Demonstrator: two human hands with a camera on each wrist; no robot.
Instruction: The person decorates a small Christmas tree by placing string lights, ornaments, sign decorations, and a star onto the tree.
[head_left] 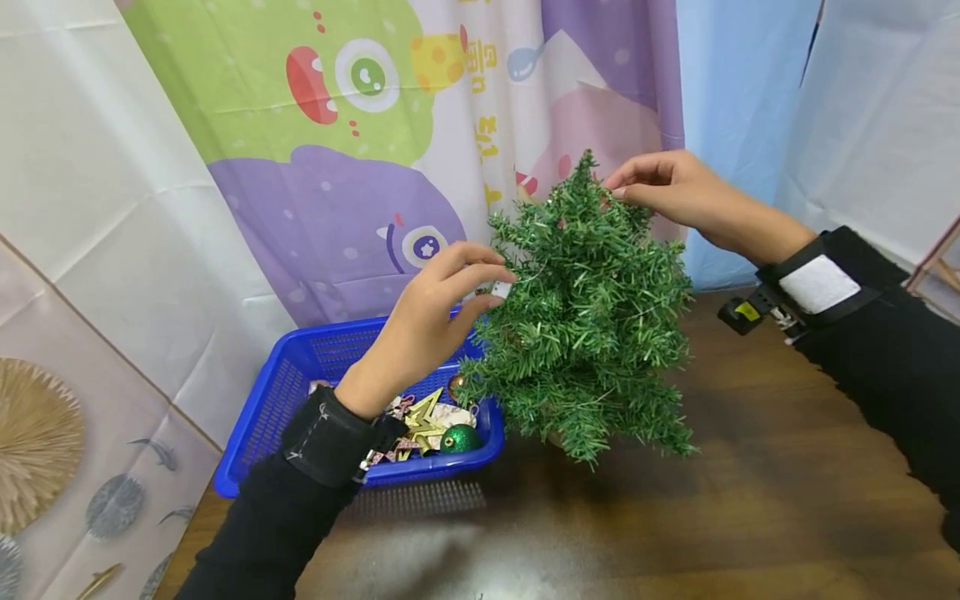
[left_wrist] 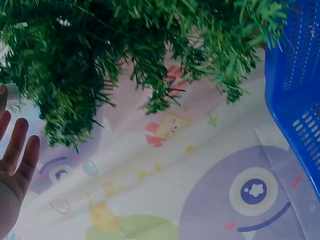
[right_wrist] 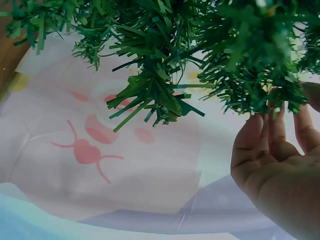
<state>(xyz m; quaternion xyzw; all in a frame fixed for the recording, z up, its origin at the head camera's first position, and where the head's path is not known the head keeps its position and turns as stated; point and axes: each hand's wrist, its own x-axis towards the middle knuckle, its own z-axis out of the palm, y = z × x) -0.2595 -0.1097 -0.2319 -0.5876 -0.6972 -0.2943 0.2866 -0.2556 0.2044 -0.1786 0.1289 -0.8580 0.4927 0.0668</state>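
Note:
A small green artificial Christmas tree (head_left: 585, 317) stands upright on the table, between both hands. At its left side my left hand (head_left: 435, 300) pinches a small white piece (head_left: 502, 289) between thumb and fingers. A thin wire (head_left: 534, 273) runs across the branches close to that piece. My right hand (head_left: 686, 196) is at the upper right of the tree, thumb and fingers together at a branch tip. From the right wrist view, the fingertips of the right hand (right_wrist: 280, 160) reach in among the green needles (right_wrist: 260, 95), which partly hide them.
Left of the tree, a blue plastic basket (head_left: 258, 417) holds ornaments, among them a gold star (head_left: 423, 417) and a green glittery ball (head_left: 461, 438). The basket's right end is close against the lower branches. A cartoon-print curtain (head_left: 322, 208) hangs behind the brown wooden table (head_left: 750, 500).

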